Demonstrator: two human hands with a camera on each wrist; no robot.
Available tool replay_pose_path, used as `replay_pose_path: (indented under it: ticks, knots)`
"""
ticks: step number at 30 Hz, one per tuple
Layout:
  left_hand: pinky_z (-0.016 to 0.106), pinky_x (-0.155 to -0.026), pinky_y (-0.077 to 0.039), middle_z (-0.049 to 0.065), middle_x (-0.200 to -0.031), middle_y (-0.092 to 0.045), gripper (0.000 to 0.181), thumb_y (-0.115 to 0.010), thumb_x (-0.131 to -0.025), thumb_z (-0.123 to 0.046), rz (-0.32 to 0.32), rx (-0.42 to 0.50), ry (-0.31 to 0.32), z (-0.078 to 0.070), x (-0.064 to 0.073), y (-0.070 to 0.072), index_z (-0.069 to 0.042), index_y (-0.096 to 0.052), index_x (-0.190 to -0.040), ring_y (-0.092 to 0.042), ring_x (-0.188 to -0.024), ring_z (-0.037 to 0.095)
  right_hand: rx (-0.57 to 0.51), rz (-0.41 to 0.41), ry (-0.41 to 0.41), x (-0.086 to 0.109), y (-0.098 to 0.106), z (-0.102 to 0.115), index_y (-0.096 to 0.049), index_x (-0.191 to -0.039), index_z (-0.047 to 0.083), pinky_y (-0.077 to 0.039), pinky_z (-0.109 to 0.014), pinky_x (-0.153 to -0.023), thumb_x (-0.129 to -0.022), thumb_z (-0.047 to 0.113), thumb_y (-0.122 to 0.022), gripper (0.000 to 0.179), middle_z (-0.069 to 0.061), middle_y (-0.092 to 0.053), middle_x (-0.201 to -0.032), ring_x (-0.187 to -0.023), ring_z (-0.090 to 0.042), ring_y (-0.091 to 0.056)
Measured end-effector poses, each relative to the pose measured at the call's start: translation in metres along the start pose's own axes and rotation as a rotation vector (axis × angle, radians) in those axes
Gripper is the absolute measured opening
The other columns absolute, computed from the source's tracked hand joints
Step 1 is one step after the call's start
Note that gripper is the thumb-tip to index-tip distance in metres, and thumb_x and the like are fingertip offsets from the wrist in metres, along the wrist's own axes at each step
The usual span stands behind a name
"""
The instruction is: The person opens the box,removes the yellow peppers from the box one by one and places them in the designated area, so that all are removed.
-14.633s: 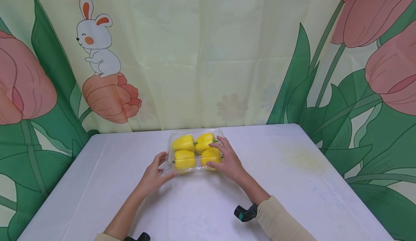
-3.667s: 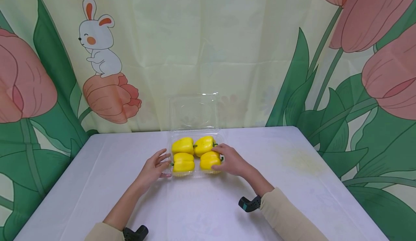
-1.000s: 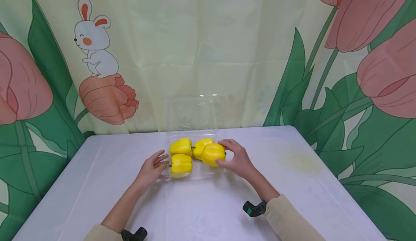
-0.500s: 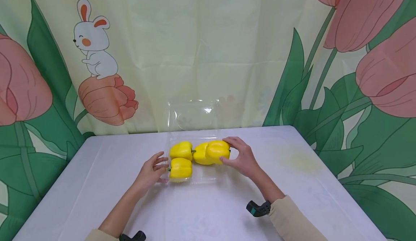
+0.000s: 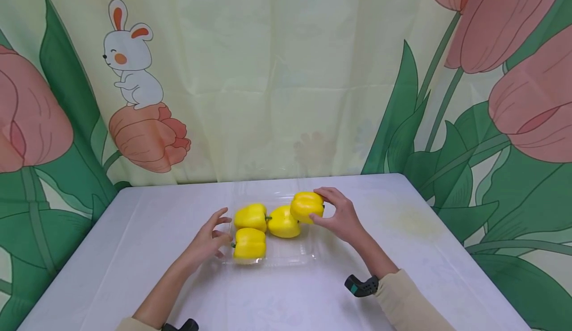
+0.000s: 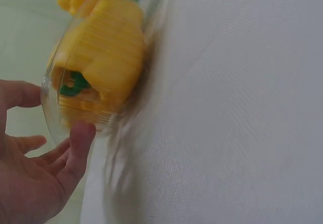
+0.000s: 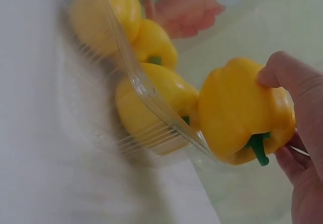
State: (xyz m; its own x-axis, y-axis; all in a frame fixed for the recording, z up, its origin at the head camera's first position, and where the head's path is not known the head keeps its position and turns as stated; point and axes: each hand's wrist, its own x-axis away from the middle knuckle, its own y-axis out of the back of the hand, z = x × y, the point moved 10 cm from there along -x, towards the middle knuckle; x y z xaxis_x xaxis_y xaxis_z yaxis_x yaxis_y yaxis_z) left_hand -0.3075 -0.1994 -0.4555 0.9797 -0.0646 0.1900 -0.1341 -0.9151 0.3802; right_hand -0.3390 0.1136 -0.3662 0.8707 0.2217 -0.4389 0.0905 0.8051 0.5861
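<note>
My right hand (image 5: 343, 218) grips a yellow bell pepper (image 5: 306, 207) over the right part of a clear plastic clamshell box (image 5: 288, 260). In the right wrist view this bell pepper, green stem toward the hand, is beyond the box's rim (image 7: 144, 95). Three more yellow bell peppers lie in the box: one at front left (image 5: 249, 244), one behind it (image 5: 250, 217), one in the middle (image 5: 284, 222). My left hand (image 5: 204, 241) is at the box's left side, fingers spread. In the left wrist view its thumb (image 6: 82, 138) touches the box's end; the fingers do not wrap around it.
The box stands on a table with a white cloth (image 5: 277, 301). Its clear lid (image 5: 268, 174) leans back past the table's rear edge and is hard to make out. Behind hangs a curtain (image 5: 232, 73) printed with tulips and a rabbit.
The box was opened earlier. The right hand took the front-right bell pepper, lifting it up and right. Lately the box slid toward me, its lid sinking back; the middle bell pepper shifted forward.
</note>
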Motion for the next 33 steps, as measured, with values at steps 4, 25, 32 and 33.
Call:
replay_pose_path:
  ticks: [4,25,32,33]
  knots:
    - [0.033,-0.062,-0.056,0.012,-0.149,-0.039,0.068,-0.057,-0.095,-0.022,-0.005,-0.011,-0.011,0.0,-0.002,0.001,-0.024,-0.02,-0.153,-0.061,-0.089,0.02,0.0,-0.004,0.005,0.001,0.002,0.0,-0.06,-0.127,0.008,-0.052,-0.049,-0.098,-0.076,0.017,-0.081,0.056,-0.009,-0.058,-0.127,-0.113,-0.026,-0.059]
    - [0.033,-0.066,-0.06,0.014,-0.15,-0.039,0.071,-0.055,-0.088,-0.004,-0.008,-0.011,-0.033,-0.004,-0.002,-0.001,-0.018,-0.027,-0.152,-0.06,-0.078,0.02,0.018,-0.018,-0.003,0.003,0.012,-0.009,-0.059,-0.128,0.005,-0.052,-0.05,-0.097,-0.076,0.014,-0.081,0.057,-0.012,-0.057,-0.129,-0.114,-0.029,-0.059]
    - [0.032,-0.068,-0.061,0.011,-0.15,-0.039,0.071,-0.056,-0.088,-0.005,-0.025,-0.024,-0.007,-0.003,0.001,0.002,-0.018,-0.028,-0.151,-0.061,-0.084,0.02,0.032,-0.012,-0.022,0.004,0.014,-0.014,-0.059,-0.128,0.007,-0.052,-0.05,-0.098,-0.076,0.015,-0.081,0.057,-0.011,-0.057,-0.129,-0.115,-0.028,-0.059]
    - [0.032,-0.068,-0.061,0.012,-0.151,-0.039,0.071,-0.056,-0.087,-0.005,-0.024,-0.027,-0.009,-0.004,0.001,0.003,-0.018,-0.027,-0.151,-0.06,-0.084,0.02,0.034,-0.012,-0.021,0.004,0.014,-0.015,-0.059,-0.128,0.006,-0.052,-0.05,-0.098,-0.076,0.015,-0.081,0.057,-0.011,-0.057,-0.129,-0.115,-0.028,-0.059]
